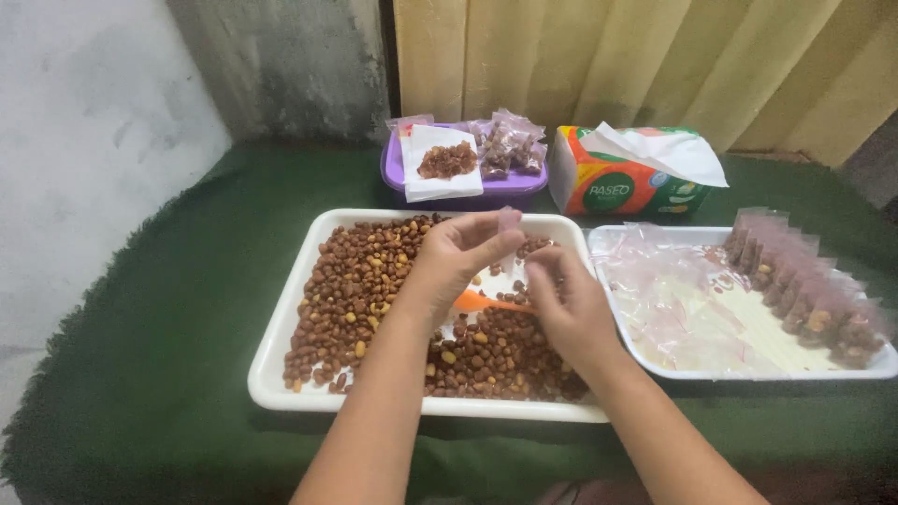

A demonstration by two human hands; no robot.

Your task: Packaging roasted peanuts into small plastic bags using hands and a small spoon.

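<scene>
Hands meet over the nut tray [281, 365]. The left hand [449, 262] pinches a small clear bag [508, 224] upright at its top; the right hand [566, 304] grips an orange spoon [486, 302] lying across the nuts [351, 290], just below the bag. At 3 o'clock, a second tray [655, 369] carries a row of filled bags [804, 281] along its far side and loose empty bags [664, 299] beside them. At 12 o'clock sit a purple box [398, 173] and a tissue pack [622, 178]. Judging by the heaped nuts and spare bags, plenty of filling remains.
</scene>
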